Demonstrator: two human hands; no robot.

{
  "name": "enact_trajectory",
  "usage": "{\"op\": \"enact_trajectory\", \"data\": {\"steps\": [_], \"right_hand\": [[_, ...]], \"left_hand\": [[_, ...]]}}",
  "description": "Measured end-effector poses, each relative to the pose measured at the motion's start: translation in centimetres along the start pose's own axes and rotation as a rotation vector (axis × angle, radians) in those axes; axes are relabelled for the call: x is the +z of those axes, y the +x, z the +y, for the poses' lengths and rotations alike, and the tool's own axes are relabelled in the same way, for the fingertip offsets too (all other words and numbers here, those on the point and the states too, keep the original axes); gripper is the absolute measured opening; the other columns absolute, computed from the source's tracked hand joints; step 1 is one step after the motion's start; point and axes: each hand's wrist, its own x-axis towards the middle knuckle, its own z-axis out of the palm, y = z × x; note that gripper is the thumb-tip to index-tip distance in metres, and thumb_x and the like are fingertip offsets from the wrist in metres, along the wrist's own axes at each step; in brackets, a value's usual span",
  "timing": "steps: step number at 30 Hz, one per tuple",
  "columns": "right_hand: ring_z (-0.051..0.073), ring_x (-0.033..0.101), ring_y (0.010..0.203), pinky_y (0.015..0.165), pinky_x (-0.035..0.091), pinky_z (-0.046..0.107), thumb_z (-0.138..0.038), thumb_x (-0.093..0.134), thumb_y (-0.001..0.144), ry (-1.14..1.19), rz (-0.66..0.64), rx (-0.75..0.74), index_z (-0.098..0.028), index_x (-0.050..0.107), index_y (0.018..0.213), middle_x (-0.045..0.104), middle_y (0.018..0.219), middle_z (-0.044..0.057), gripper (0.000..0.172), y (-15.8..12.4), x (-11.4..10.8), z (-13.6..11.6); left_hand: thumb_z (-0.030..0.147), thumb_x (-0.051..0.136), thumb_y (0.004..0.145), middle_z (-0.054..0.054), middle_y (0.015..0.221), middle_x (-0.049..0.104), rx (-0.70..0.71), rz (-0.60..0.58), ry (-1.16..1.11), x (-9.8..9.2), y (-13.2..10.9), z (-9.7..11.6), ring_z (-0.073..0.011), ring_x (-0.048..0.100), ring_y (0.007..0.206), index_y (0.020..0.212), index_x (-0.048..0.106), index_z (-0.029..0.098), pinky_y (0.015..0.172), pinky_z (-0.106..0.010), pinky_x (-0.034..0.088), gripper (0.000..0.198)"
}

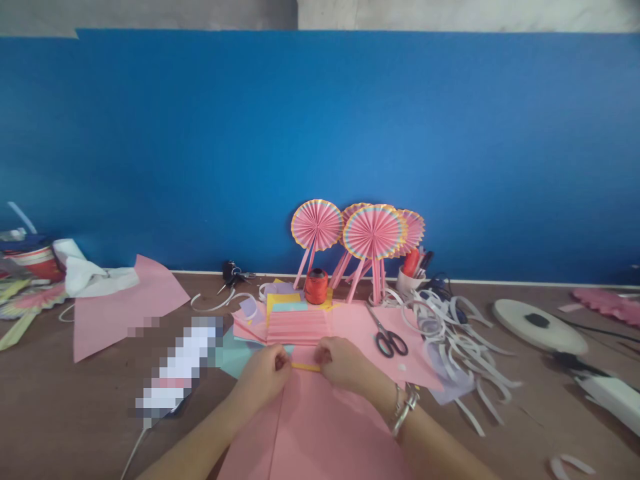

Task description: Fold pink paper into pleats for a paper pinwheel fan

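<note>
A narrow yellow paper strip [306, 367] runs between my two hands over a large pink paper sheet [340, 420]. My left hand [267, 372] pinches its left end, and my right hand [341, 362], with bracelets at the wrist, pinches the right end. Just beyond my fingers lies a pleated pink paper piece [300, 325], with yellow and blue paper at its far edge. Black-handled scissors [387, 339] rest on pink paper to the right. Behind the pleated piece stands a red thread spool [316, 287].
Pink pleated fans [375, 232] on sticks lean against the blue wall [200, 147]. Curled white strips [450, 347] pile up at right, near a white disc [540, 327]. On the left lie a pixelated device [180, 367], a pink sheet [115, 317] and keys [233, 273].
</note>
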Motion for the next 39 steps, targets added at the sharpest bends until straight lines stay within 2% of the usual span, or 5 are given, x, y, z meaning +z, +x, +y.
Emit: {"op": "enact_trajectory", "data": {"steps": [7,17,25,39], "right_hand": [[0.017,0.061,0.076,0.062,0.036,0.022,0.000,0.048,0.061,0.006,0.016,0.006,-0.015,0.067,0.082,0.070,0.083,0.007,0.032,0.31,0.57,0.45],[0.017,0.061,0.079,0.065,0.037,0.022,0.000,0.051,0.059,0.070,-0.019,0.026,-0.015,0.066,0.087,0.070,0.086,0.006,0.035,0.21,0.44,0.47],[0.017,0.060,0.079,0.061,0.033,0.022,-0.001,0.049,0.061,0.015,0.012,0.037,-0.016,0.065,0.087,0.069,0.087,0.005,0.033,0.32,0.94,0.75],[0.018,0.061,0.082,0.064,0.035,0.023,-0.001,0.050,0.061,0.012,-0.011,0.056,-0.016,0.065,0.087,0.070,0.089,0.005,0.033,0.10,0.69,0.53]], "left_hand": [[0.007,0.047,0.069,0.003,0.060,0.054,-0.021,-0.002,0.039,-0.12,-0.10,0.36,-0.0139,0.050,0.060,0.061,0.049,0.019,0.055,-0.023,0.028,0.014],[0.007,0.047,0.071,0.003,0.059,0.053,-0.041,-0.013,0.087,-0.04,-0.33,0.59,-0.0137,0.049,0.058,0.062,0.048,0.019,0.054,-0.024,0.027,0.014],[0.006,0.048,0.072,0.003,0.059,0.055,-0.032,-0.006,0.129,-0.02,-0.36,0.58,-0.0128,0.050,0.058,0.064,0.050,0.018,0.054,-0.023,0.027,0.014],[0.005,0.050,0.072,0.003,0.060,0.055,-0.038,-0.003,0.167,-0.04,-0.44,0.66,-0.0125,0.050,0.058,0.065,0.051,0.018,0.054,-0.022,0.027,0.014]]}}
